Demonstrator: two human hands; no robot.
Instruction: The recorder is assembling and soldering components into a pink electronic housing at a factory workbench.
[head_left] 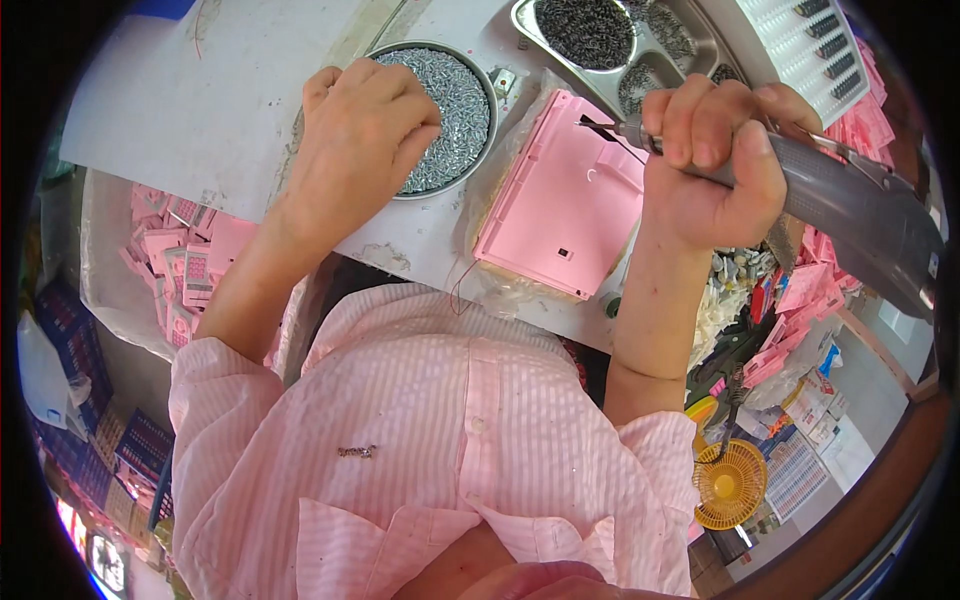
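Note:
My left hand [365, 140] rests at the left side of a round metal tin [488, 75] filled with small silver screws [450, 120]. Its fingers are curled down at the screws, and whatever is between the fingertips is hidden. My right hand [715, 160] is wrapped round a dark grey electric screwdriver [850, 195] held nearly level. The screwdriver's bit points left, over the upper part of a pink plastic housing [560, 200]. A small black part [598, 126] lies by the bit. The housing sits on a padded, plastic-wrapped support [485, 205] on the table.
Behind the housing stands a metal compartment tray [640, 68] with dark screws. A white tray [800, 60] with black parts is at the far right. Pink parts [800, 290] pile up on the right; more pink pieces [185, 265] fill a lined bin at left. A yellow basket [730, 485] stands lower right.

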